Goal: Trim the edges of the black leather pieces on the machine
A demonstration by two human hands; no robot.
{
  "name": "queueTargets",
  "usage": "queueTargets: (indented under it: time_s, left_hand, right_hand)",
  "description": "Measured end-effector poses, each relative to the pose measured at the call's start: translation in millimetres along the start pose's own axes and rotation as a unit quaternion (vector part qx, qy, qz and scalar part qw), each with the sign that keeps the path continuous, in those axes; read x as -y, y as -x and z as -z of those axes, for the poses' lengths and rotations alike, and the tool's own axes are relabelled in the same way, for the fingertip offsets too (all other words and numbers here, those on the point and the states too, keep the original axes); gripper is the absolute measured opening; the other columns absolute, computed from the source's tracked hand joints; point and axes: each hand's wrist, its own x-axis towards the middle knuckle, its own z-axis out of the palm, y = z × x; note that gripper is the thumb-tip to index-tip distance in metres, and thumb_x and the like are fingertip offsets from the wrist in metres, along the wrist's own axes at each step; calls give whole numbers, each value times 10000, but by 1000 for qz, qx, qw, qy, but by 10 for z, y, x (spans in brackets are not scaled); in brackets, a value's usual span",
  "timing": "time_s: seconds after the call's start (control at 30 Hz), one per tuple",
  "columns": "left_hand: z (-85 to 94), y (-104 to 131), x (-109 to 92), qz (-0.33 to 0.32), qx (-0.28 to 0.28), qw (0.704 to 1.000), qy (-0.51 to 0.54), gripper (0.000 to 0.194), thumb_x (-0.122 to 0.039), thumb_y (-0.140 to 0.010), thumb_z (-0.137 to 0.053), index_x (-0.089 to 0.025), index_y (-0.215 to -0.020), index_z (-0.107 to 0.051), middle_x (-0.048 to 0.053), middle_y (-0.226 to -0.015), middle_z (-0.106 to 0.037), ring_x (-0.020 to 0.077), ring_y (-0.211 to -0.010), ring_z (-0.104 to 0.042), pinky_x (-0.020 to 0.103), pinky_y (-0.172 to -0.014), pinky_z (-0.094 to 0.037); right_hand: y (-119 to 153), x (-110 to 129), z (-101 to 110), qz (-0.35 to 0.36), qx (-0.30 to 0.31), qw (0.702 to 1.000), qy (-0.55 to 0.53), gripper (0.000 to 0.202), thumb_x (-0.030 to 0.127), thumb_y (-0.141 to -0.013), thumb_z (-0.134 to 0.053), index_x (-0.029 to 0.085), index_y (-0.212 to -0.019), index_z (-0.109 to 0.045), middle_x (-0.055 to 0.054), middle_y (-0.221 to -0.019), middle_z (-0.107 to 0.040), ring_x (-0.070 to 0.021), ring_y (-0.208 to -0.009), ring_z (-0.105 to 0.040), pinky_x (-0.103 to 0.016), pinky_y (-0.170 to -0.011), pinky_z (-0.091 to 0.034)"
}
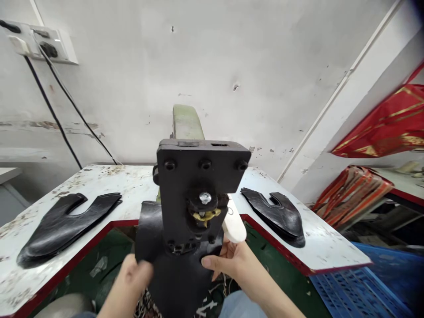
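There are two hands (133,277), one held black piece (185,287), one machine (179,194) with three bolts (205,164) along its top, one bench (132,185) with two stacks of black pieces (66,225), left and right, and two black cords (41,88) far left.

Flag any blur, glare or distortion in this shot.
Head view: left hand blurred, right hand crisper; head view: soft sheen on the curved black pieces, no harsh glare; head view: wide-angle stretch toward the edges, top-right corner dark.

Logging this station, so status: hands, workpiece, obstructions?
Right hand gripping smooth black leather-like sheet. Left hand blurred beside it, grip unclear. Boxy black metal machine head hides part of sheet.
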Motion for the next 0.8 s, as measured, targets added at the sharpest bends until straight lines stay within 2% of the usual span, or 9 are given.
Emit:
queueTargets:
  time_s: [0.07, 0.17, 0.27, 0.33, 0.4, 0.5, 0.6, 0.67, 0.8]
  left_hand:
    - [-156, 111, 82, 21, -20, 999, 15, 777, -733, -519, -822, -196, -1068, -708, 119, -1057, -809, 373, -1028, -734, 410, -800, -651]
    - [-341, 180, 62, -5, -52, 999, 0, 714, -626, -623, -803, -257, -1218, -659, 59, -1277, -741, 344, -1276, -609, 460, -1038, -554]
    - [-393, 189, -18, -44, -56, 997, -37, 611, -609, -657, -758, -278, -1164, -682, 32, -1297, -731, 334, -1366, -523, 507, -1148, -444]
    - [-349, 191, -50, -24, -63, 997, -43, 598, -563, -656, -776, -255, -1157, -674, 57, -1293, -733, 339, -1341, -549, 517, -1142, -451]
    - [-259, 192, -64, 25, -62, 997, -34, 597, -524, -624, -822, -213, -1117, -690, 98, -1224, -764, 367, -1219, -646, 516, -1057, -533]
    - [-77, 170, -99, 80, -29, 996, -13, 512, -540, -605, -854, -169, -944, -758, 114, -962, -829, 395, -947, -760, 460, -778, -658]
    - [101, 99, -216, 67, 33, 996, -44, 428, -578, -660, -823, -156, -710, -773, 89, -725, -815, 351, -704, -776, 369, -583, -642]
    - [191, 30, -342, 62, 83, 993, -64, 417, -571, -685, -812, -157, -660, -776, 75, -665, -801, 299, -602, -755, 313, -517, -607]
    - [274, -107, -630, 83, 145, 985, -44, 343, -514, -678, -847, -175, -680, -796, 46, -648, -801, 205, -568, -738, 188, -485, -546]
  right_hand:
    - [-19, 71, 22, 19, 20, 1000, 0, 489, 332, -643, -920, 228, -1083, -734, -1, -768, -672, -179, -699, -615, -300, -650, -588]
    - [-122, 249, 65, 75, 15, 997, 8, 391, 407, -700, -881, 226, -1014, -733, -54, -957, -726, -246, -916, -647, -368, -836, -562]
    - [-286, 415, 101, 128, -28, 991, 5, 416, 497, -688, -872, 216, -955, -719, -46, -890, -717, -238, -855, -639, -365, -807, -537]
    - [-375, 480, 118, 143, -38, 989, -2, 419, 502, -673, -880, 209, -923, -715, -27, -813, -694, -211, -773, -616, -339, -747, -521]
    - [-415, 504, 126, 148, -44, 988, -7, 404, 471, -655, -898, 203, -896, -716, -10, -769, -671, -185, -721, -583, -312, -701, -500]
    - [-380, 484, 127, 154, -39, 987, -12, 395, 376, -652, -913, 219, -966, -732, 21, -768, -643, -148, -696, -531, -269, -668, -461]
    - [-279, 423, 140, 154, -25, 988, -11, 301, 292, -627, -928, 228, -848, -733, 47, -724, -613, -120, -666, -488, -231, -628, -436]
    - [-199, 361, 165, 145, -16, 989, -5, 250, 287, -630, -924, 216, -728, -705, 42, -681, -607, -122, -639, -488, -228, -590, -444]
    - [-43, 168, 232, 82, -10, 997, 11, 233, 327, -690, -898, 239, -849, -753, 18, -787, -673, -130, -656, -529, -228, -580, -478]
